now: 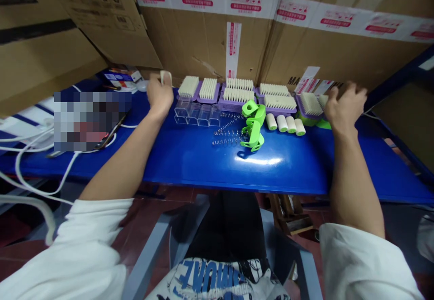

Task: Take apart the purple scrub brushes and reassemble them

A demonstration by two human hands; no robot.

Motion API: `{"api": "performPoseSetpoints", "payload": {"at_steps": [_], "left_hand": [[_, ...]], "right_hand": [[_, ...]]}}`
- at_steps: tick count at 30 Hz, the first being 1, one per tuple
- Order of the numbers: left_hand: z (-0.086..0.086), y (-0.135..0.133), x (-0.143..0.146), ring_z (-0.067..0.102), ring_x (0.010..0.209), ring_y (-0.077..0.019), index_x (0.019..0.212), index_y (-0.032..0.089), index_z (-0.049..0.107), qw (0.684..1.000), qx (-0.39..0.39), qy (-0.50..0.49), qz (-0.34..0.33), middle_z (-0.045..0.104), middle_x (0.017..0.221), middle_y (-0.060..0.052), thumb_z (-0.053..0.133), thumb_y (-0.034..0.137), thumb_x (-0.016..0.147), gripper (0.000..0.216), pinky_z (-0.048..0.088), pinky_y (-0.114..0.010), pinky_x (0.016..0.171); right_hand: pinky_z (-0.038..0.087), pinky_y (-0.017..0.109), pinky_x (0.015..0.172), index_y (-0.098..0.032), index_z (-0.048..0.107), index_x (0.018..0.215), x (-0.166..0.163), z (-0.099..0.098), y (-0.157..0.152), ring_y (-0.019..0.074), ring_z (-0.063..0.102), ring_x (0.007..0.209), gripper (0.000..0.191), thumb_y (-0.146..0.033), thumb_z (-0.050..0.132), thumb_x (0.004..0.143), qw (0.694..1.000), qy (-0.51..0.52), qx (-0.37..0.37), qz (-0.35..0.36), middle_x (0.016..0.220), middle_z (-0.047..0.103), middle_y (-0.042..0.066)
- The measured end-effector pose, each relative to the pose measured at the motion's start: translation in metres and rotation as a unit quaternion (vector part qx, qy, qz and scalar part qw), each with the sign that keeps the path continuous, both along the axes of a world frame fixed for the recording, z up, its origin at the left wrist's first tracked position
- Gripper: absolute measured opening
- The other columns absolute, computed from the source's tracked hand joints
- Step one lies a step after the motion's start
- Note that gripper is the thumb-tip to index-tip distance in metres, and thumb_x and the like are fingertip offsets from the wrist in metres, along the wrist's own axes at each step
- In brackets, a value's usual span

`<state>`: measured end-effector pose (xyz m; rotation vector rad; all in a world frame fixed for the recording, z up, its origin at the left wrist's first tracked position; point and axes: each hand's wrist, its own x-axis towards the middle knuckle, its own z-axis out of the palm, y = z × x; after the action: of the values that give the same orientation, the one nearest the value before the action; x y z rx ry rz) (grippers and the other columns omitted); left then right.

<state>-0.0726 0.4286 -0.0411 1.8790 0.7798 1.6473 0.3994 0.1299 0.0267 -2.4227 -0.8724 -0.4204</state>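
Beyond your white sleeves point(84, 255), your left hand point(158, 96) pinches a white piece point(166, 77), your right hand point(343, 105) curls over a brush head point(311, 103), grip unclear; springs point(226, 133) and green handles point(253, 126) look unassembled.

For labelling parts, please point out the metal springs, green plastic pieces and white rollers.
metal springs point(228, 133): head view, middle of the coils.
green plastic pieces point(253, 126): head view, middle of the stack.
white rollers point(282, 123): head view, second roller's side.

Cardboard boxes point(203, 42) back the blue table point(288, 164), where springs point(227, 133), green plastic parts point(257, 115) and white cables point(25, 199) lie.
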Motion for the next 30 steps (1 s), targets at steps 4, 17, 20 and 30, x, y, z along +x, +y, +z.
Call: {"api": "performPoseSetpoints", "payload": {"at_steps": [4, 17, 20, 30], "left_hand": [[0.019, -0.045, 0.023, 0.064, 0.105, -0.0125, 0.11, 0.022, 0.064, 0.994, 0.049, -0.015, 0.098, 0.072, 0.107, 0.005, 0.094, 0.045, 0.106, 0.038, 0.05, -0.032, 0.102], [0.036, -0.216, 0.092, 0.084, 0.092, -0.0196, 0.11, 0.02, 0.08, 0.953, -0.119, -0.021, -0.279, 0.083, 0.102, -0.006, 0.097, 0.057, 0.095, 0.043, 0.073, -0.028, 0.076], [0.041, -0.204, 0.091, 0.083, 0.084, -0.0169, 0.108, 0.02, 0.076, 0.961, -0.157, -0.027, -0.226, 0.081, 0.098, -0.006, 0.088, 0.038, 0.101, 0.023, 0.069, -0.023, 0.063], [0.029, -0.189, 0.098, 0.076, 0.067, -0.012, 0.096, 0.02, 0.075, 0.959, -0.204, -0.053, -0.187, 0.076, 0.083, -0.002, 0.078, 0.008, 0.089, 0.014, 0.062, -0.018, 0.051]], "right_hand": [[0.063, 0.042, 0.095, -0.015, 0.069, 0.144, -0.059, 0.001, 0.01, 0.0247, 0.08, 0.104, 0.04, -0.026, 0.043, 0.115, 0.929, 0.003, 0.214, 0.301, 0.131, 0.078, 0.022], [0.071, 0.062, 0.108, -0.045, 0.054, 0.18, -0.146, -0.015, -0.007, 0.0388, 0.07, 0.14, 0.073, -0.053, 0.077, 0.111, 0.823, -0.119, 0.086, 0.549, 0.167, 0.057, 0.015], [0.069, 0.06, 0.107, -0.036, 0.066, 0.172, -0.091, 0.012, -0.009, 0.0426, 0.07, 0.137, 0.08, -0.062, 0.089, 0.1, 0.89, -0.062, -0.026, 0.451, 0.157, 0.065, 0.018], [0.067, 0.053, 0.107, -0.028, 0.084, 0.15, -0.036, -0.004, 0.003, 0.0306, 0.076, 0.105, 0.064, -0.037, 0.095, 0.088, 0.84, -0.023, -0.178, 0.513, 0.146, 0.067, 0.016]]}}
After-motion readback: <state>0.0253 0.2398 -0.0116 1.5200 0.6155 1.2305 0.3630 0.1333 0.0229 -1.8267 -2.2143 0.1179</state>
